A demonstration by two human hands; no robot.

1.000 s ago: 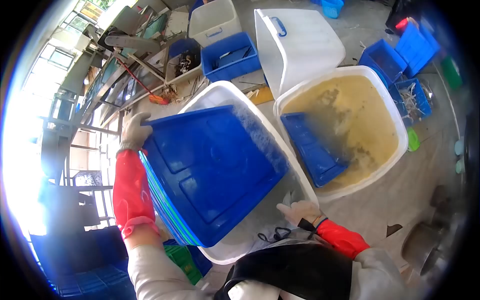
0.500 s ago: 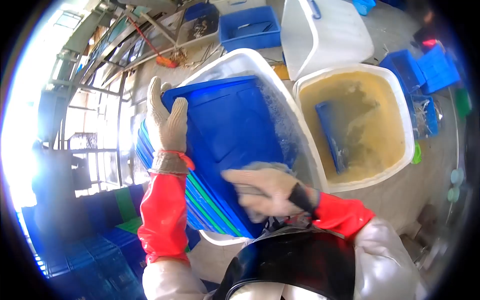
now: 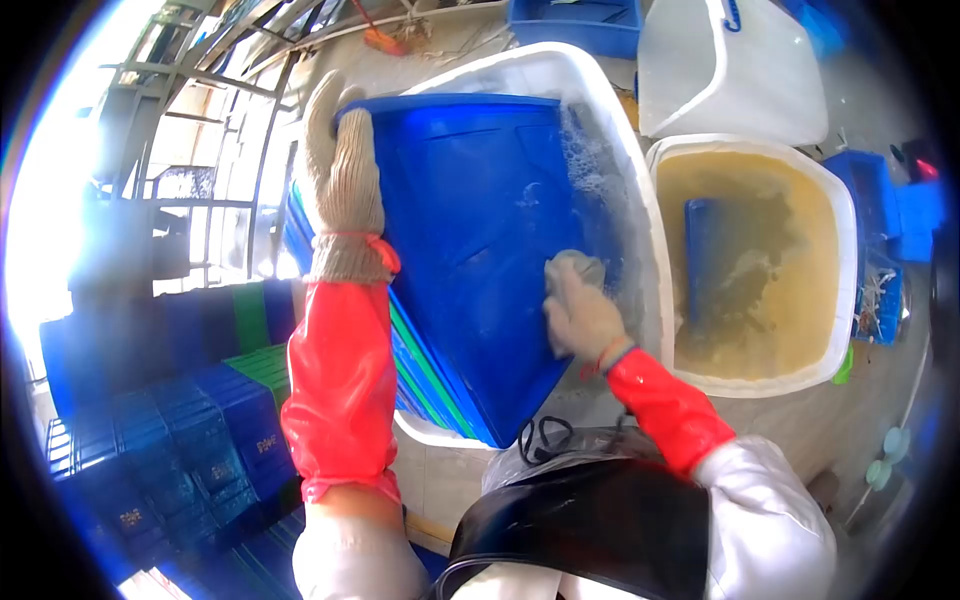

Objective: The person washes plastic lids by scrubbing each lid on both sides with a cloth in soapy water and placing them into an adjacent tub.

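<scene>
A large blue lid (image 3: 460, 210) lies tilted on top of a stack of blue and green lids (image 3: 425, 370), across a white tub (image 3: 655, 250) of sudsy water. My left hand (image 3: 345, 165), in a knitted glove, grips the top lid's upper left edge, thumb over the face and fingers behind. My right hand (image 3: 585, 315), also gloved, is closed on a greyish cloth (image 3: 577, 268) and rests at the lid's right side. Both forearms wear red sleeves.
Right of the tub, a second white tub (image 3: 845, 270) holds murky yellowish water with a blue lid (image 3: 698, 250) partly under it. A white bin (image 3: 740, 80) stands behind. Blue crates (image 3: 190, 430) are stacked at lower left; blue baskets (image 3: 860, 190) stand far right.
My left hand has taken hold of the lid's edge from the front. My right hand has come up from the tub's rim, crossed the lid and moved to its right side with the cloth.
</scene>
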